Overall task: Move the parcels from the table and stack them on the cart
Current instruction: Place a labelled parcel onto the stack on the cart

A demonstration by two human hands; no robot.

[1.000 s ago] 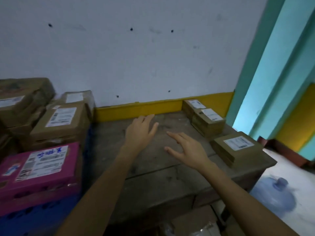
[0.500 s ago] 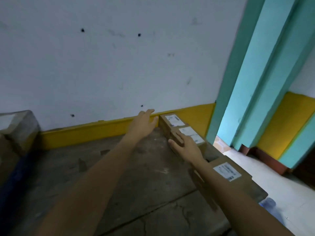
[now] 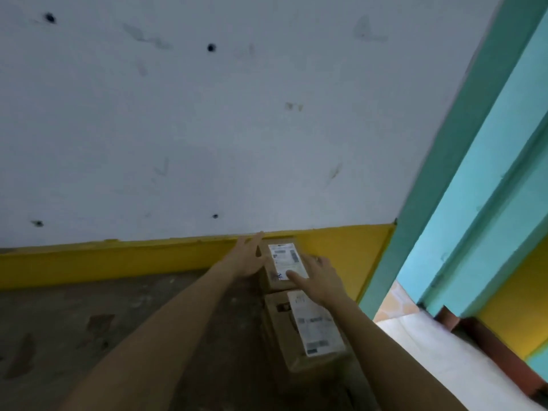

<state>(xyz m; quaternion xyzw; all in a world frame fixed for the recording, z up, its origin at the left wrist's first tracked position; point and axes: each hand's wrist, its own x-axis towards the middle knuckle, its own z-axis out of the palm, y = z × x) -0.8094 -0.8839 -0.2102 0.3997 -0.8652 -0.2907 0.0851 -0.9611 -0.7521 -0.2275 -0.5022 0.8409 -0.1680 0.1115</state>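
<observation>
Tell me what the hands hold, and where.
The far parcel: left hand flat against its left side, right hand over its top and right edge. Grip unclear.

I face a pale, scuffed wall pocked with small dark holes, with a yellow band along its foot where it meets the worn grey table. To my right stands a teal door frame, with pale floor below it. The light is dim.

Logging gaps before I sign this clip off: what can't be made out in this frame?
Head view:
- The cart: outside the frame.
- Label print on far parcel and near parcel: blurred.
- Far parcel's sides: covered by left hand and right hand.
- Near parcel's right edge: behind the right forearm.
</observation>
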